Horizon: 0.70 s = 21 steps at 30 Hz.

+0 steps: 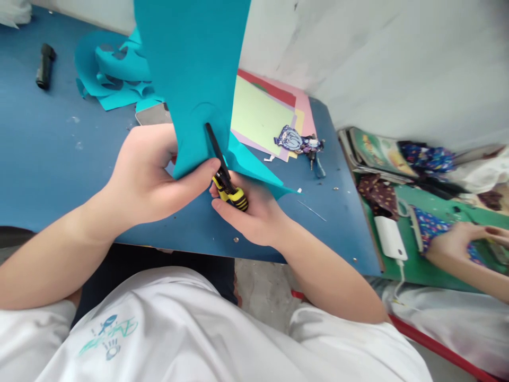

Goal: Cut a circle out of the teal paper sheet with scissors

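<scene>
A large sheet of teal paper (191, 58) rises upright in front of me, with a faint curved line on it. My left hand (149, 164) is closed on its lower edge, thumb on the near side. In my right hand (254, 204) are scissors (233, 195) with black blades and yellow-and-black handles. Their blade points up and lies against the paper, just below the curved line. My left thumb tip is beside the blades. A folded or cut flap of the teal sheet extends to the right behind my right hand. The right fingers are partly hidden.
Teal paper scraps (123, 69) and a black object (45, 66) lie left on the blue table (59, 159). Colored sheets (262, 111) and a keychain (294, 139) lie right. On the green table (417, 212), another person's hand (457, 241) is near a white power bank (390, 237).
</scene>
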Each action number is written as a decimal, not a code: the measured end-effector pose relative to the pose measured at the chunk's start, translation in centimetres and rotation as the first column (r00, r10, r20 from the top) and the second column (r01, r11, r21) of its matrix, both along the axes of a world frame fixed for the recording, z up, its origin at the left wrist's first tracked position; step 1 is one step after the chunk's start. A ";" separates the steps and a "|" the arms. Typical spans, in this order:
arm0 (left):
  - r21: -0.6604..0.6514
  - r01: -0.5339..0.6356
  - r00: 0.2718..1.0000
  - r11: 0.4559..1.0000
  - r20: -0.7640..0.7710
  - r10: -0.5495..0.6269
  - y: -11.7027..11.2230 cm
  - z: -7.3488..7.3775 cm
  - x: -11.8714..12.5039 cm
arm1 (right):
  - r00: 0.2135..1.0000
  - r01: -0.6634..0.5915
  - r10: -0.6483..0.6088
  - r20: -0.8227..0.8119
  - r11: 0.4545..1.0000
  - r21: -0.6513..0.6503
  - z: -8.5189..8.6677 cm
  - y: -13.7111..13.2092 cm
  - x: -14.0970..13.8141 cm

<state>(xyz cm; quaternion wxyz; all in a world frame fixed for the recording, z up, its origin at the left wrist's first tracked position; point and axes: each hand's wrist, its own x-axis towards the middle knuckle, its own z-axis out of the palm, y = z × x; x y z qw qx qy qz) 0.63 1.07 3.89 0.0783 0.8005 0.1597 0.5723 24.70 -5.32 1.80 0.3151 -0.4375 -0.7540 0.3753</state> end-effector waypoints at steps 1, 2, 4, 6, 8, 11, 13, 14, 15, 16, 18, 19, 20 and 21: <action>-0.016 0.023 1.000 1.000 0.008 -0.023 -0.1 0.1 0.0 | 1.000 0.007 -0.007 -0.005 1.000 -0.008 0.0 0.0 0.0; -0.039 0.045 0.999 0.998 0.013 -0.045 -0.2 0.2 0.0 | 1.000 0.015 -0.016 -0.013 1.000 -0.015 0.1 0.0 0.0; -0.079 0.091 0.996 0.993 0.023 -0.090 -0.2 0.4 -0.1 | 0.999 0.016 -0.017 -0.036 0.999 -0.038 0.2 0.0 -0.2; -0.104 0.136 0.990 0.985 0.058 -0.131 0.3 0.3 0.1 | 0.998 0.001 -0.006 -0.063 0.997 -0.073 0.4 -0.1 -0.3; -0.088 0.183 0.979 0.979 0.104 -0.173 1.1 -0.1 0.4 | 0.996 0.003 -0.014 -0.086 0.993 -0.118 0.6 -0.2 -0.4; -0.031 0.255 0.955 0.966 0.168 -0.246 2.1 -1.0 0.8 | 0.991 0.035 -0.056 -0.122 0.985 -0.168 0.7 -0.4 -0.6; -0.070 0.278 0.946 0.958 0.193 -0.260 1.9 -1.3 0.6 | 0.986 0.047 -0.075 -0.146 0.982 -0.183 0.6 -0.6 -0.6; -0.126 0.277 0.947 0.953 0.204 -0.248 1.5 -1.3 0.4 | 0.984 0.050 -0.081 -0.157 0.980 -0.190 0.5 -0.7 -0.6; -0.196 0.267 0.951 0.944 0.212 -0.225 1.0 -1.3 0.2 | 0.982 0.051 -0.085 -0.166 0.979 -0.199 0.5 -0.7 -0.7; -0.280 0.246 0.958 0.928 0.214 -0.189 0.6 -1.2 0.0 | 0.981 0.051 -0.088 -0.173 0.977 -0.209 0.4 -0.8 -0.7; -0.472 0.154 0.985 0.868 0.141 -0.098 0.2 -1.2 -0.4 | 0.979 0.049 -0.092 -0.182 0.973 -0.227 0.5 -0.8 -0.8; -0.483 0.142 0.987 0.864 0.136 -0.086 0.4 -1.4 -0.5 | 0.979 0.047 -0.092 -0.185 0.971 -0.234 0.5 -0.8 -0.8; -0.383 0.187 0.972 0.905 0.203 -0.115 0.9 -1.9 -0.5 | 0.978 0.046 -0.093 -0.188 0.970 -0.239 0.5 -0.8 -0.9; -0.264 0.240 0.953 0.934 0.247 -0.175 1.6 -2.4 -0.4 | 0.977 0.046 -0.095 -0.191 0.969 -0.242 0.6 -0.8 -0.9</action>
